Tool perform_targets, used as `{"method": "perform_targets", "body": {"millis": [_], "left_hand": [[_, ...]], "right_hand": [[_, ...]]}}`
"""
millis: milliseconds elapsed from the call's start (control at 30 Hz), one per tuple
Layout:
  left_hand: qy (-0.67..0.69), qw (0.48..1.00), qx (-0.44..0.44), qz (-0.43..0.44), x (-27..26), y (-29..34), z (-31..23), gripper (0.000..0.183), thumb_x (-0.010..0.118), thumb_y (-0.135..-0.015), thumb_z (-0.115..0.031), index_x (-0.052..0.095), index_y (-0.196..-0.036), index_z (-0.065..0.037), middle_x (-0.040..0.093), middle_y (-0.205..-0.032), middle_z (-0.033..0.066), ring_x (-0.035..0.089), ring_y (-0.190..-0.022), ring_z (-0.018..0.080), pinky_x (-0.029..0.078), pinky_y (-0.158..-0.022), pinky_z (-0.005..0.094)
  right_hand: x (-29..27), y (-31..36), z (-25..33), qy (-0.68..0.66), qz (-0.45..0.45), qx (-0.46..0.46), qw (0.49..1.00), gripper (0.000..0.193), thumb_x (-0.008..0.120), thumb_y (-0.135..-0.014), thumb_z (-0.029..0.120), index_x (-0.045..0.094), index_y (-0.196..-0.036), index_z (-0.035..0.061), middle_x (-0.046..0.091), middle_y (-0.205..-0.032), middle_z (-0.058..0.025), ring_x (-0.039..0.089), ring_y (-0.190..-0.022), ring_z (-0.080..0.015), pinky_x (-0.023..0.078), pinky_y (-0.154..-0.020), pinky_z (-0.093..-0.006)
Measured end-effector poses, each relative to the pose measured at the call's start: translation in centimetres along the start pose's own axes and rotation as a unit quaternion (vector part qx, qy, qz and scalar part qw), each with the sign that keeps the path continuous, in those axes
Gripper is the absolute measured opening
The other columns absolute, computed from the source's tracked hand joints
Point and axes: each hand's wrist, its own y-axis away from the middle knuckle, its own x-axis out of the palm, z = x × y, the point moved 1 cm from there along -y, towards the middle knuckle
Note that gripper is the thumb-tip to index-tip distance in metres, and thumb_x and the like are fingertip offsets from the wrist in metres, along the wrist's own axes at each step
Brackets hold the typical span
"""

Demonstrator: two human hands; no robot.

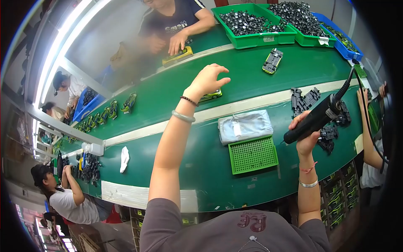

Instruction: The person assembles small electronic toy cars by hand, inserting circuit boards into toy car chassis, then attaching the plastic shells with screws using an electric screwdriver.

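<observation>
My left hand (208, 80) is stretched out over the green conveyor belt, thumb and fingers apart with nothing between them. Just below it a small yellow-green toy car (213, 95) lies on the belt, partly hidden by my hand and wrist. My right hand (307, 140) is wrapped round a black electric screwdriver (312, 122), whose cord runs up to the right; its tip points down and left. Beside and behind the screwdriver, black plastic toy car chassis (303, 101) lie in a loose group on the bench. Another toy car (273, 61) rests underside up farther along the belt.
Ahead of me lie a wrapped grey-white packet (245, 127) and a green perforated basket (253, 155). Green bins (268, 40) of black wheels stand at the far right, next to a blue bin (350, 52). Across the belt a co-worker's hand (179, 41) touches a yellow piece.
</observation>
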Motion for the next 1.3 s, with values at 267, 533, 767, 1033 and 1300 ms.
{"method": "perform_targets", "body": {"millis": [267, 533, 767, 1033, 1300], "left_hand": [[-0.109, 0.990, -0.074, 0.040, 2.3, 6.3, 2.9, 0.045, 0.069, -0.073, -0.022, 0.056, -0.114, -0.012, 0.057, -0.110, 0.0126, 0.052, -0.103, 0.0311, 0.043, -0.089, 0.0386], [0.093, 0.927, -0.297, -0.209, -5.6, 19.2, 9.9, 0.040, 0.060, -0.083, -0.016, 0.051, -0.121, -0.004, 0.063, -0.103, 0.0138, 0.062, -0.090, 0.0255, 0.049, -0.080, 0.0343], [0.744, 0.623, -0.096, -0.222, -4.3, 17.6, 0.8, 0.049, 0.032, -0.095, -0.039, 0.045, -0.123, 0.000, 0.057, -0.109, 0.0144, 0.060, -0.093, 0.0281, 0.052, -0.078, 0.0401], [0.677, 0.706, -0.131, -0.159, -1.5, 13.3, -6.4, 0.036, 0.052, -0.090, -0.024, 0.043, -0.118, -0.003, 0.058, -0.103, 0.0124, 0.062, -0.087, 0.0224, 0.055, -0.069, 0.0320], [0.616, 0.775, -0.094, -0.106, 2.7, 10.9, -12.2, 0.040, 0.047, -0.093, -0.019, 0.038, -0.128, -0.001, 0.055, -0.114, 0.0096, 0.056, -0.102, 0.0165, 0.047, -0.086, 0.0292]], "right_hand": [[0.4, -0.2, 1.0, 0.041, 0.001, 0.002, 0.999, 0.076, 0.053, -0.073, 0.071, 0.047, -0.095, -0.0011, 0.053, -0.070, -0.0082, 0.054, -0.062, -0.0145, 0.043, -0.056, -0.0244], [1.4, -1.2, 1.9, 0.183, -0.042, 0.049, 0.981, 0.030, 0.062, -0.086, 0.024, 0.050, -0.098, -0.0001, 0.052, -0.066, -0.0017, 0.049, -0.055, -0.0085, 0.040, -0.052, -0.0216], [1.8, -1.0, 1.8, 0.566, 0.069, 0.151, 0.807, 0.036, 0.063, -0.080, 0.028, 0.053, -0.103, 0.0022, 0.061, -0.078, -0.0158, 0.060, -0.071, -0.0334, 0.045, -0.061, -0.0399], [2.4, -0.2, 1.7, 0.684, 0.104, 0.060, 0.719, 0.044, 0.067, -0.077, 0.021, 0.052, -0.114, 0.0022, 0.052, -0.096, -0.0137, 0.054, -0.091, -0.0295, 0.046, -0.074, -0.0373], [13.1, 0.4, 0.1, -0.164, 0.169, 0.240, 0.942, 0.040, 0.052, -0.092, 0.019, 0.041, -0.125, -0.0007, 0.053, -0.108, -0.0100, 0.053, -0.095, -0.0125, 0.046, -0.079, -0.0245]]}}
